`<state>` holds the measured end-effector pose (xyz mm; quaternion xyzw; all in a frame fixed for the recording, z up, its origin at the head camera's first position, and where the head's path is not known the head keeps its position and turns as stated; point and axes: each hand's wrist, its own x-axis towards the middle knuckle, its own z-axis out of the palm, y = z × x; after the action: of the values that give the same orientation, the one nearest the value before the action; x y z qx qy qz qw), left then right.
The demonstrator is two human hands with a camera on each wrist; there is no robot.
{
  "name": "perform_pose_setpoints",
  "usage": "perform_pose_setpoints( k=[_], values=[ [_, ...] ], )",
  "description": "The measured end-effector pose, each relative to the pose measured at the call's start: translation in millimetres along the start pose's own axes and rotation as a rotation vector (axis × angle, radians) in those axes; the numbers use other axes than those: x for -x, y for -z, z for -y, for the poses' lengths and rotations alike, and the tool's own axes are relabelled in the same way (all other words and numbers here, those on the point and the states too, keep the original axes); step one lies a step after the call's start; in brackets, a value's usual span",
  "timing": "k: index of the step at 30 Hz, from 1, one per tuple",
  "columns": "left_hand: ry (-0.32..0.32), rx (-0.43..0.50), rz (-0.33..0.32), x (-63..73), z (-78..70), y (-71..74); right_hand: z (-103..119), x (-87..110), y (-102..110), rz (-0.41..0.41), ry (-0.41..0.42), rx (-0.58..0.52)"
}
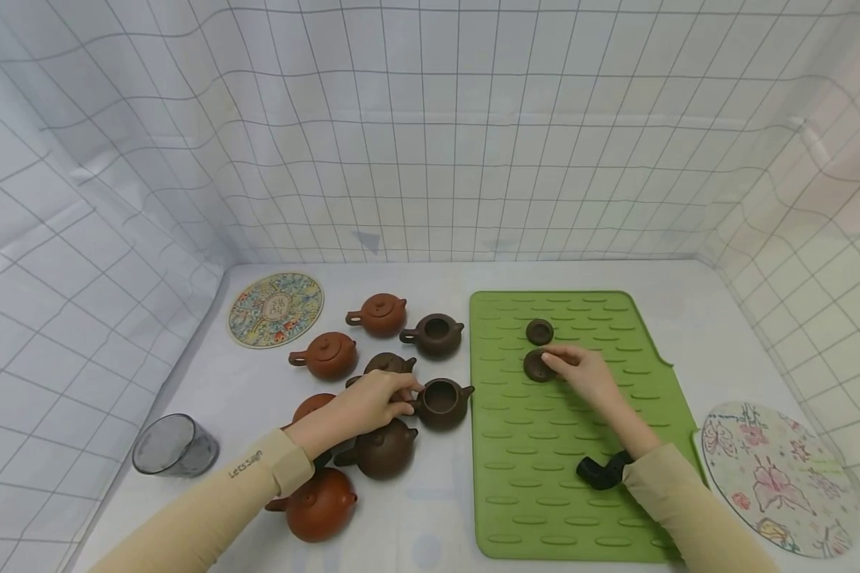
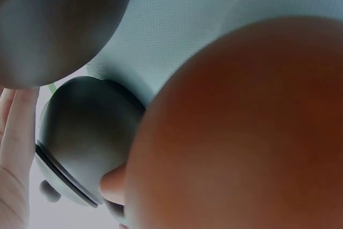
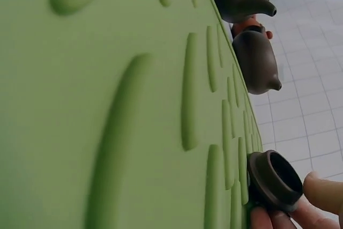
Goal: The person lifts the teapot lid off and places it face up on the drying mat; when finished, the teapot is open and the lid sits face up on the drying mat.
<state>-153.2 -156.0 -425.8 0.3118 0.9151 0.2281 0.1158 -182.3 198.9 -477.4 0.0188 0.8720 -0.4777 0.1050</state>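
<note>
In the head view my left hand (image 1: pixel 387 402) reaches over the teapots and pinches the handle of a lidless dark brown teapot (image 1: pixel 442 404), which stands by the green mat's left edge. My right hand (image 1: pixel 584 374) is over the mat, thumb and fingertips gripping the edge of a small dark teapot lid (image 1: pixel 537 366). In the right wrist view this lid (image 3: pixel 276 181) shows its raised inner ring, with the thumb (image 3: pixel 324 191) on one side and fingers below. Another dark lid (image 1: pixel 540 331) lies just beyond it. The left wrist view is mostly filled by a reddish teapot (image 2: pixel 241 132).
A second lidless dark teapot (image 1: pixel 437 336) stands behind. Reddish teapots (image 1: pixel 381 315) and dark lidded ones (image 1: pixel 385 452) crowd around the left forearm. A glass (image 1: pixel 175 447) is at far left. Round patterned mats (image 1: pixel 275 309) lie back left and front right, beside the green mat (image 1: pixel 516 509).
</note>
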Motion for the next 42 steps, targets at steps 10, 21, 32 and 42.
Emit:
perform_pose_setpoints(
  k=[10, 21, 32, 42],
  values=[
    [-0.014, -0.018, 0.002, 0.0, 1.0, -0.1, -1, -0.6, 2, 0.059, -0.009, -0.076],
    [-0.01, -0.008, 0.013, 14.4, -4.3, 20.6, 16, 8.7, 7, -0.052, 0.124, 0.037],
    [0.081, 0.083, -0.039, 70.1, 4.3, 27.0, 68, 38.5, -34, -0.066, 0.456, 0.189],
    [0.183, 0.174, -0.102, 102.1, 11.7, 11.1, 104, 52.4, -88, 0.191, 0.645, 0.101]
  ],
)
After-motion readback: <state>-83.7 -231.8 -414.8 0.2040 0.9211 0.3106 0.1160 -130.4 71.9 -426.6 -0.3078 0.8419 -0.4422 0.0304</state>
